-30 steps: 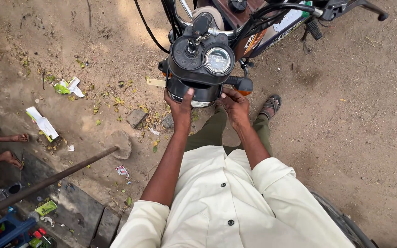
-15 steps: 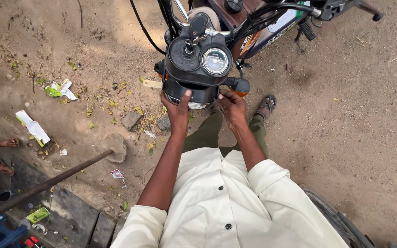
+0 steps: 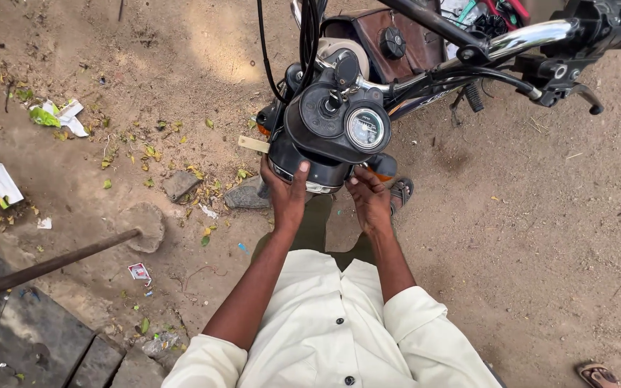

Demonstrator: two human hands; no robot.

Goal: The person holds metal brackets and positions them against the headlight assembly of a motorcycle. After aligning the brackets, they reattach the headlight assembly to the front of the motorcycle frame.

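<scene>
Left hand (image 3: 287, 194) shifted up headlamp housing (image 3: 325, 136), fingers spread on it; right hand (image 3: 370, 201) fingers cupped beneath.

left hand (image 3: 287, 192) at 12 o'clock of frame centre, fingers on black headlamp housing (image 3: 325, 136) | right hand (image 3: 370, 200) at 1 o'clock, under housing's right side | round gauge (image 3: 366, 128) faces up | chrome handlebar (image 3: 533, 34) at 2 o'clock | paper scraps (image 3: 59, 116) at 10 o'clock on dirt ground (image 3: 526, 237)
</scene>
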